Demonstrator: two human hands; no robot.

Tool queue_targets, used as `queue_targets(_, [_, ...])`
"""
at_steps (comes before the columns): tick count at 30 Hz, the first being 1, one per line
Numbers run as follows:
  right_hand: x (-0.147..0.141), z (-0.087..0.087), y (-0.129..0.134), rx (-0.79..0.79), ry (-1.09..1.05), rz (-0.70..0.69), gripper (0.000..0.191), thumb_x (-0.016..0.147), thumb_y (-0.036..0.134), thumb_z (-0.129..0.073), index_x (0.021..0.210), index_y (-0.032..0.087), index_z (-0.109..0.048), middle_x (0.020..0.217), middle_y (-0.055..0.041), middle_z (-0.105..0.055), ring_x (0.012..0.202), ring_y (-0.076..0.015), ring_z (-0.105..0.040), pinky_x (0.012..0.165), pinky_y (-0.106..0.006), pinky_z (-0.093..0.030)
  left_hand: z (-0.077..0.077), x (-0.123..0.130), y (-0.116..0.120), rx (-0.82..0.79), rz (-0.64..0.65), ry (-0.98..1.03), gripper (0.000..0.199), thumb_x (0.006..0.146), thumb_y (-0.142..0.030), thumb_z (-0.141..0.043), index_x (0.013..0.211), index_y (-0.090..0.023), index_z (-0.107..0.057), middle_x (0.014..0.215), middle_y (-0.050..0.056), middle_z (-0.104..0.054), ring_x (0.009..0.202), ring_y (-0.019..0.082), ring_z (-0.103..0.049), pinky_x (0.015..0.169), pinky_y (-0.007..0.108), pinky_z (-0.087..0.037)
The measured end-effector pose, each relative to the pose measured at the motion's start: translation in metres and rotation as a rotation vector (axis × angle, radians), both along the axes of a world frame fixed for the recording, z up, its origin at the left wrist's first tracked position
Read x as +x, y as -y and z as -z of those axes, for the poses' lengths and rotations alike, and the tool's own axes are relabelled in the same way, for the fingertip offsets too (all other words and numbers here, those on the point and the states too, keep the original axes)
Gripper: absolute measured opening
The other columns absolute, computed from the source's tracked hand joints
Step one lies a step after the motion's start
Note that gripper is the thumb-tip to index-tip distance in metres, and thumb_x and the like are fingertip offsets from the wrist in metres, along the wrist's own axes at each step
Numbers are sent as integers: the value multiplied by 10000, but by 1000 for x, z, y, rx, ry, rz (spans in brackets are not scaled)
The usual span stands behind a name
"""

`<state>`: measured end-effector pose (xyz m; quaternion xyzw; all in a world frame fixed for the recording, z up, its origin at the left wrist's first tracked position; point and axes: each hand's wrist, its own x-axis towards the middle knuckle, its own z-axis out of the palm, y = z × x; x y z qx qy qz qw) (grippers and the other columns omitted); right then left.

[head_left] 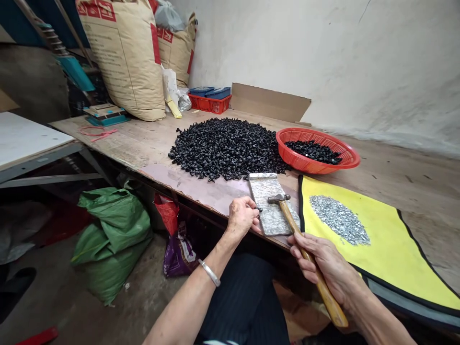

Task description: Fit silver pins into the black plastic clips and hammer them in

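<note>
My left hand pinches a small black part at its fingertips, just over the left edge of a worn steel plate. My right hand is shut around the wooden handle of a claw hammer, whose steel head hangs just above the plate. Behind the plate lies a large heap of small black parts. A red plastic basket holds more of them. To the right, a yellow mat carries a pile of tiny silver pieces.
The wooden workbench runs along a white wall. Large paper sacks, a red crate with blue boxes, and a cardboard sheet stand at the back. Green sacks and a purple bag sit on the floor below the bench's front edge.
</note>
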<state>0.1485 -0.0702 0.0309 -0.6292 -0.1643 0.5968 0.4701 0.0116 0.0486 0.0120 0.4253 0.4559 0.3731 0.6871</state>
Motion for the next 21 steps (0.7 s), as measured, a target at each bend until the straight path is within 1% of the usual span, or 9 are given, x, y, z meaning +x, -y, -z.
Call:
queue_targets(4, [-7,3,5,77,206,-31,314,689,423,-684,713,187,-478,531,66,-484,334,-25,-323,269,-143,-252,2,-1,1,9,5,6,133,613,-38,-548,623,-152,-479,334,-77,-459,242,107,-460,278,197,-419])
queue_targets(9, [-14,3,1,126,196,61,392,635,398,-706,886,217,-465,562,80,-503,357,-57,-381,269,-172,-313,4,-6,0,-18,37,54,127,621,-32,-509,628,-153,-469,353,-54,-496,248,124,-475,278,224,-437])
queue_targets(12, [-15,4,-2,97,264,48,441,668,394,-650,1017,238,-431,611,72,-523,371,-87,-417,270,-213,-351,2,-10,2,-40,62,82,122,617,-35,-517,628,-148,-474,353,-46,-498,250,123,-471,281,237,-447])
queue_targets(13, [-14,5,-3,85,342,18,441,694,398,-613,1057,243,-415,625,65,-531,377,-105,-439,277,-235,-371,0,-12,4,-47,69,92,120,617,-36,-522,627,-146,-476,356,-45,-499,255,120,-471,284,240,-452])
queue_targets(15, [-11,5,-2,92,652,-74,374,730,399,-552,1047,232,-444,636,35,-551,423,-146,-505,338,-285,-428,-4,-14,10,-58,85,111,116,614,-40,-531,622,-143,-479,362,-46,-497,266,112,-469,286,241,-456])
queue_targets(17, [-9,2,1,132,1025,-135,279,728,391,-550,947,218,-531,678,-21,-583,578,-206,-595,482,-338,-489,-9,-17,18,-67,105,139,108,605,-50,-544,621,-140,-486,373,-48,-497,276,105,-467,282,238,-455])
queue_targets(18, [-10,-1,3,177,1196,-132,235,723,384,-558,886,216,-570,718,-51,-600,683,-237,-616,568,-363,-501,-11,-19,23,-69,116,156,104,598,-58,-554,622,-138,-491,379,-49,-497,281,102,-466,281,237,-456])
queue_targets(19, [-11,-5,5,247,1315,-116,206,725,379,-564,845,216,-600,771,-72,-616,775,-257,-618,644,-379,-499,-13,-20,28,-66,126,172,102,590,-69,-566,625,-136,-498,389,-48,-500,286,99,-466,280,237,-458])
queue_targets(21, [-17,-12,8,437,1349,-97,190,761,365,-555,852,219,-637,859,-78,-641,833,-243,-614,718,-371,-493,-18,-24,38,-51,139,194,106,570,-91,-590,629,-132,-511,419,-43,-518,298,95,-470,278,237,-460])
